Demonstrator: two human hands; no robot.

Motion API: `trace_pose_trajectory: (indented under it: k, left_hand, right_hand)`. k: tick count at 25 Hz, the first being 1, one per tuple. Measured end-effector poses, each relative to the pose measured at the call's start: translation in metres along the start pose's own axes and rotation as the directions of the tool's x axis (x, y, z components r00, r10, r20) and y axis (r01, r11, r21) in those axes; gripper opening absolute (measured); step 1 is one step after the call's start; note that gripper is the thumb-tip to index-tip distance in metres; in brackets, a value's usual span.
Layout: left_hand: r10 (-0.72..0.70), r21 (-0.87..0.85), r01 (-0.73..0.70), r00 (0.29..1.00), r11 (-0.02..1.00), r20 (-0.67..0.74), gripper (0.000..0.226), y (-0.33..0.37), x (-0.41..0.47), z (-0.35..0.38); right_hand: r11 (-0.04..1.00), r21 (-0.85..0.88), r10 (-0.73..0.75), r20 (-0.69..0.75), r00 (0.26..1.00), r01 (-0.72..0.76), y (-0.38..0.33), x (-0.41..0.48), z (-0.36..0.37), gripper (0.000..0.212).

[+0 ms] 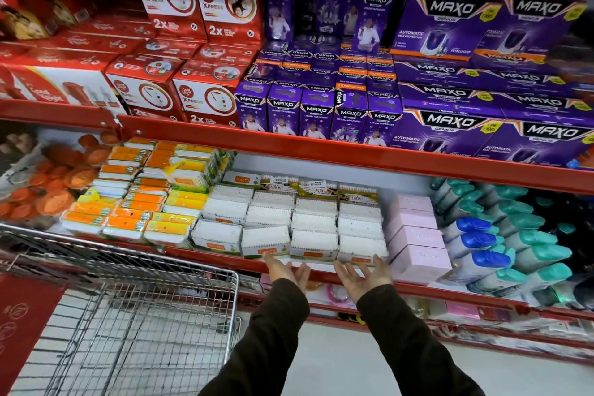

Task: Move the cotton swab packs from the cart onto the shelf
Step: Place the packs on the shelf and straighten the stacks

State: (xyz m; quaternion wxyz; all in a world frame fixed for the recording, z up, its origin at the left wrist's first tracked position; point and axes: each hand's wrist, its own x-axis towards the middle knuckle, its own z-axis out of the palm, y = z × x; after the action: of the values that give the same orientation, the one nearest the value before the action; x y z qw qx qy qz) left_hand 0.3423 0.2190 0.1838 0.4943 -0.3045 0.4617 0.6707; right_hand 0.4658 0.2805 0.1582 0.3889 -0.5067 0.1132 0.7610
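Cotton swab packs (291, 219) fill our shelf (418, 289).
Left hand (287, 272) and right hand (363, 278) splayed, released; wire cart (180, 264) beside.

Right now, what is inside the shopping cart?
Through the wire basket of the cart only the floor and a red mat show; no cotton swab packs visible there. Its near part is out of frame. Both hands, left hand and right hand, are open at the shelf edge.

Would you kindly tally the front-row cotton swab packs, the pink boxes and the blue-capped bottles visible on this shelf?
Front-row cotton swab packs: 4
Pink boxes: 4
Blue-capped bottles: 3
Total: 11
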Motion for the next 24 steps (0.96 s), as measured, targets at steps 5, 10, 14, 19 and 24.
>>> trace_pose_trajectory:
  k: [5, 10, 14, 19, 24]
  left_hand:
    - [0.159, -0.095, -0.162, 0.987, 0.982, -0.031, 0.073, 0.041, 0.010, -0.011]
    - [0.108, -0.110, -0.102, 0.993, 0.989, 0.055, 0.086, 0.063, 0.034, -0.013]
    - [0.080, -0.102, -0.071, 0.993, 0.992, 0.084, 0.084, 0.068, 0.039, -0.013]
    - [-0.022, -0.071, 0.033, 0.989, 0.997, 0.145, 0.090, 0.069, 0.040, -0.019]
    - [0.019, -0.069, -0.017, 1.000, 0.997, 0.023, 0.082, 0.091, 0.042, -0.033]
  right_hand:
    - [0.997, 0.011, 0.081, 0.028, 0.996, -0.081, 0.031, -0.001, 0.020, 0.066]
    - [0.995, 0.052, 0.087, 0.019, 0.996, -0.088, 0.040, -0.005, 0.034, 0.066]
    - [0.996, 0.054, 0.077, 0.016, 0.997, -0.077, 0.044, -0.005, 0.038, 0.066]
    - [0.997, 0.045, 0.065, 0.017, 0.998, -0.066, 0.058, -0.005, 0.046, 0.065]
    - [0.994, 0.041, 0.097, 0.039, 0.995, -0.098, 0.077, 0.002, 0.047, 0.069]
